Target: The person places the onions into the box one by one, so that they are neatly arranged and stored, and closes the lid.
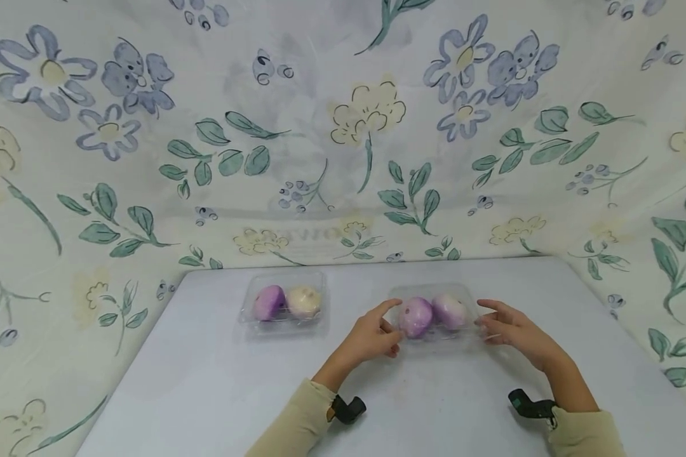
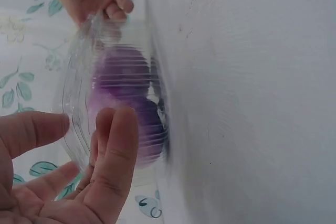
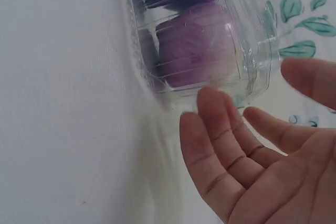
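Two purple-and-white onions (image 1: 417, 317) sit side by side inside a clear plastic box (image 1: 440, 289) at the right of the white table. My left hand (image 1: 373, 333) is at the box's left end, fingers spread. In the left wrist view its thumb (image 2: 37, 129) meets the clear rim, while the other fingers (image 2: 118, 150) extend along the box's lower side. At the opposite end is my right hand (image 1: 511, 329), with loosely bent fingers. The right wrist view shows its fingertips (image 3: 210, 100) close to the box's end wall and the thumb beside the rim.
A second clear plastic box (image 1: 288, 327) stands on the left half of the table (image 1: 206, 381), holding a purple onion (image 1: 270, 303) and a cream-coloured one (image 1: 304, 301). Flower-patterned cloth (image 1: 314, 184) rises behind the table and along both sides. Each wrist wears a black camera (image 1: 350, 409).
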`<move>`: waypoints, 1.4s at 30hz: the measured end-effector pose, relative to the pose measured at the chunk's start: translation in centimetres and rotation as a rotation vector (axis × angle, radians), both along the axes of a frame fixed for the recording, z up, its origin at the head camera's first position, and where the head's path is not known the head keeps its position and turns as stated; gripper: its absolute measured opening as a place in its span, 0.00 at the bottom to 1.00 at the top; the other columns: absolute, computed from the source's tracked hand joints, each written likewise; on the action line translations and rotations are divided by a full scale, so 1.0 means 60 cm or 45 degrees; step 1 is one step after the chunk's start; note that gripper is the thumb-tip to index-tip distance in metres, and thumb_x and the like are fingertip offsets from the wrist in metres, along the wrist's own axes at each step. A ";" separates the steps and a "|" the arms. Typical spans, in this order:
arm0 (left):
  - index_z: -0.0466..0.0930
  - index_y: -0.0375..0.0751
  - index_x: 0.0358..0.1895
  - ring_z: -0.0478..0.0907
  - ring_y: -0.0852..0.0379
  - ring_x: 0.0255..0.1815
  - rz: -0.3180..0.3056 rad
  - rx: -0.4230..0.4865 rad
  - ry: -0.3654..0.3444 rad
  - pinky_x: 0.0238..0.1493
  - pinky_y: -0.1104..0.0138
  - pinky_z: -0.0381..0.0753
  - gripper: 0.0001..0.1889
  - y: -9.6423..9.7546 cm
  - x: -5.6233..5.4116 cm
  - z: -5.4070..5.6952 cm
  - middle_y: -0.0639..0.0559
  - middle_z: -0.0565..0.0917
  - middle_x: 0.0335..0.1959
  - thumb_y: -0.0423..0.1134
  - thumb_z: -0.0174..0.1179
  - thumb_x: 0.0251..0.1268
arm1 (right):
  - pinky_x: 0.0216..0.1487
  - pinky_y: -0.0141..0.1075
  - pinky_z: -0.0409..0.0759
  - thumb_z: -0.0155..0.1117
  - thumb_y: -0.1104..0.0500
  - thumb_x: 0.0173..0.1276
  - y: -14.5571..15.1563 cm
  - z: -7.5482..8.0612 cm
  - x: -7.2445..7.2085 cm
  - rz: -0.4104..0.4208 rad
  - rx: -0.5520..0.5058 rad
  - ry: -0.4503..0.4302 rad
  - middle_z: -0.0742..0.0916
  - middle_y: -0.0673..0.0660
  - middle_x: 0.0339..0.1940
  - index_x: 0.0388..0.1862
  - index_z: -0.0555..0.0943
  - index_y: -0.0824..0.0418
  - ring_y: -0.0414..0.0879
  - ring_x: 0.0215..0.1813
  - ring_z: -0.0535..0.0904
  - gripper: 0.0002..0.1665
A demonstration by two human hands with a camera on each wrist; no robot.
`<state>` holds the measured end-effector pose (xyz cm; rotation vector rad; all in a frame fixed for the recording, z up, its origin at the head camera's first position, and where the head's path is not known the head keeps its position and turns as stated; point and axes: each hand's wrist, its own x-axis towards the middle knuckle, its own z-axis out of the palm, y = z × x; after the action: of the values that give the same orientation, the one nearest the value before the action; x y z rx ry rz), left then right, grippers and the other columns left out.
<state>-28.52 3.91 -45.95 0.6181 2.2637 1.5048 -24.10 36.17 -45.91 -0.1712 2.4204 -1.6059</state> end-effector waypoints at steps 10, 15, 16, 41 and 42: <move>0.63 0.45 0.74 0.83 0.55 0.20 0.047 0.037 -0.049 0.29 0.60 0.87 0.35 0.003 0.001 0.004 0.37 0.85 0.29 0.30 0.61 0.62 | 0.45 0.39 0.85 0.58 0.61 0.71 0.000 -0.004 -0.002 0.069 -0.143 -0.111 0.82 0.58 0.37 0.79 0.47 0.67 0.47 0.38 0.83 0.44; 0.64 0.44 0.74 0.83 0.55 0.20 0.046 0.039 -0.058 0.29 0.60 0.87 0.35 0.002 0.003 0.001 0.40 0.85 0.25 0.30 0.62 0.63 | 0.45 0.38 0.85 0.57 0.64 0.70 -0.003 -0.010 -0.002 0.038 -0.181 -0.133 0.81 0.55 0.35 0.79 0.47 0.66 0.45 0.36 0.83 0.45; 0.64 0.45 0.74 0.83 0.55 0.20 0.045 0.038 -0.058 0.29 0.60 0.87 0.35 0.002 0.002 0.001 0.41 0.85 0.25 0.30 0.62 0.63 | 0.44 0.38 0.85 0.57 0.64 0.70 -0.003 -0.011 -0.002 0.044 -0.183 -0.127 0.81 0.55 0.35 0.79 0.46 0.67 0.45 0.36 0.83 0.45; 0.62 0.44 0.75 0.82 0.57 0.19 0.030 0.088 -0.098 0.29 0.62 0.87 0.36 0.002 0.001 -0.001 0.33 0.83 0.29 0.28 0.61 0.62 | 0.46 0.36 0.85 0.58 0.61 0.73 -0.004 -0.007 -0.001 0.078 -0.186 -0.119 0.80 0.53 0.33 0.77 0.46 0.70 0.41 0.36 0.80 0.44; 0.62 0.45 0.75 0.82 0.57 0.21 0.021 0.083 -0.106 0.29 0.62 0.87 0.36 0.000 0.000 -0.001 0.35 0.83 0.30 0.29 0.61 0.63 | 0.47 0.36 0.85 0.59 0.60 0.72 -0.004 -0.006 -0.001 0.073 -0.158 -0.109 0.81 0.54 0.34 0.77 0.47 0.69 0.41 0.39 0.81 0.44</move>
<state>-28.51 3.92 -46.01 0.5464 2.1701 1.5876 -24.18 35.95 -46.28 -0.1877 2.2333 -1.7026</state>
